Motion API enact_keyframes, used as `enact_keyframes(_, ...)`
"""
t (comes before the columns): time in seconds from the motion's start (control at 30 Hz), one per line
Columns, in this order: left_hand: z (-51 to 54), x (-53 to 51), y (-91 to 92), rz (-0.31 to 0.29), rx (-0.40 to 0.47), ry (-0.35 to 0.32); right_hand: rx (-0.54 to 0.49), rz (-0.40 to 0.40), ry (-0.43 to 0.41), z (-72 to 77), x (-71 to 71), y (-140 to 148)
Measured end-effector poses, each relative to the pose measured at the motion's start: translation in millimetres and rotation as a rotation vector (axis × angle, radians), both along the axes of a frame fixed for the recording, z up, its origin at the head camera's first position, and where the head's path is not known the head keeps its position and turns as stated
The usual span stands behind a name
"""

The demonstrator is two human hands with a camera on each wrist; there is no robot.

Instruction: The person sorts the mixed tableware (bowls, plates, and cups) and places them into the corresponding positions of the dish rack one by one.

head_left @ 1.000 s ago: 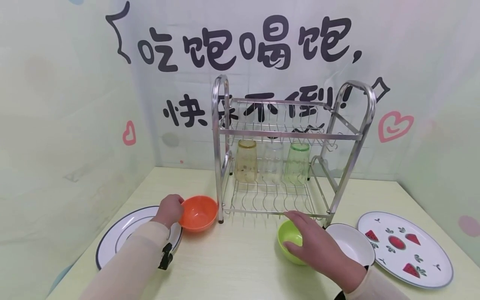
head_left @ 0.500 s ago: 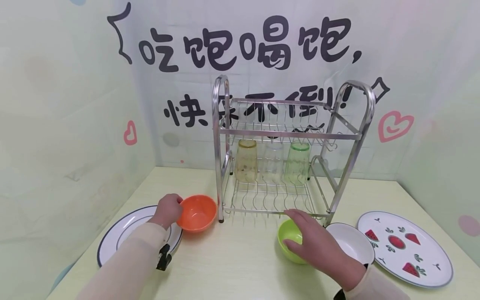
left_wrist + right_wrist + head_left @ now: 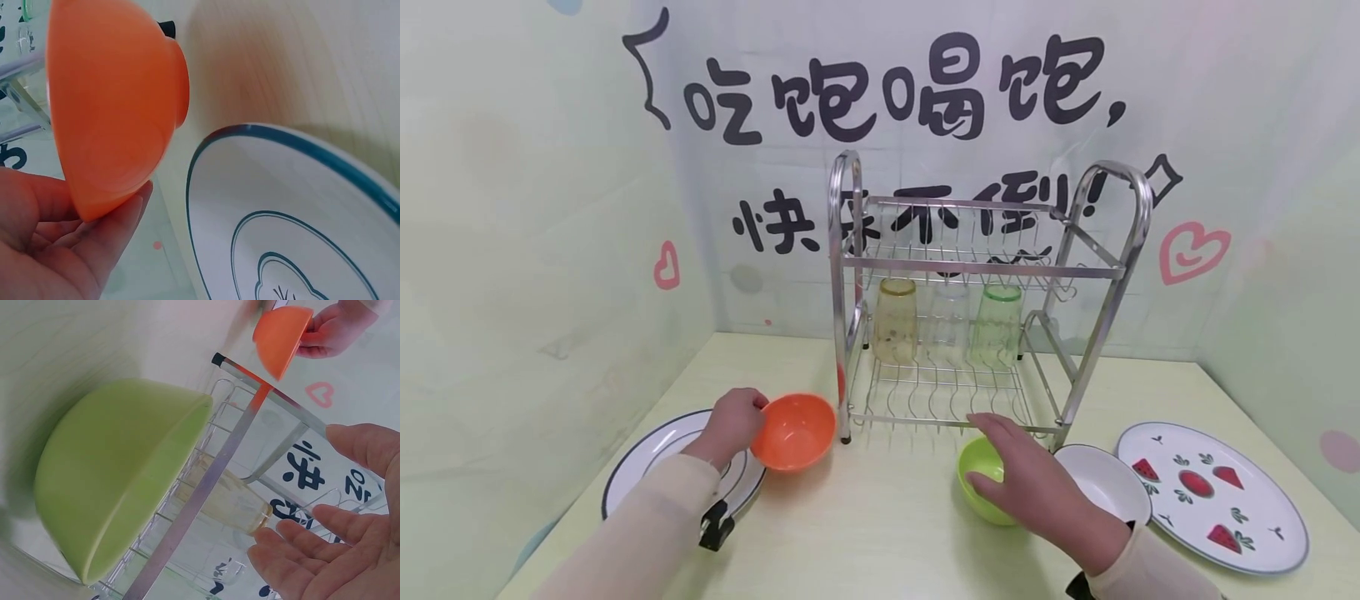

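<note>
Left grip (image 3: 733,425) pinches the orange bowl (image 3: 795,437) by its rim; right grip (image 3: 1037,487), fingers apart, is near the green bowl (image 3: 112,469). Pale wood-grain tabletop (image 3: 880,533) meets a lettered backdrop (image 3: 1195,100).

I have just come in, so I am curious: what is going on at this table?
A person pinches the rim of an orange bowl with the left hand; the bowl seems lifted off the table. The right hand is open near a green bowl, not gripping it. Three glasses stand on the lower tier of a metal rack. A white bowl and two plates are outside the rack.
</note>
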State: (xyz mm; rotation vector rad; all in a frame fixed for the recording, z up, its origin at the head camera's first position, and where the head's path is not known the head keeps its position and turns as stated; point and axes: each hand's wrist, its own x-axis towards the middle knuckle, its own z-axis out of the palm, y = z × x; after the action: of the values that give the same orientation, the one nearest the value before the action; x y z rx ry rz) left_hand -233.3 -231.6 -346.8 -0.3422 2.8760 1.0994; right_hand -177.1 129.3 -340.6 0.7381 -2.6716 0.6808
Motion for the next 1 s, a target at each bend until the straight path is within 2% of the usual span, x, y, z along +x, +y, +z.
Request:
enact_keyframes(0.33,5.1,12.3,13.4,-0.058,-0.012,0.043,0.000,0.028,0.018,3.1,0.5,-7)
enact_keyframes(0.6,9.1,23.5,29.8,-0.106,-0.003,0.066,0.001,0.031,-0.009,7.2,4.0,-15)
enact_keyframes(0.83,14.7,28.0,45.7,-0.140,-0.011,0.092,-0.009,0.047,-0.031,7.1,5.5,-21)
enact_keyframes(1.0,16.0,29.2,56.6,-0.150,0.030,0.092,0.013,0.050,-0.035,10.3,7.5,-28)
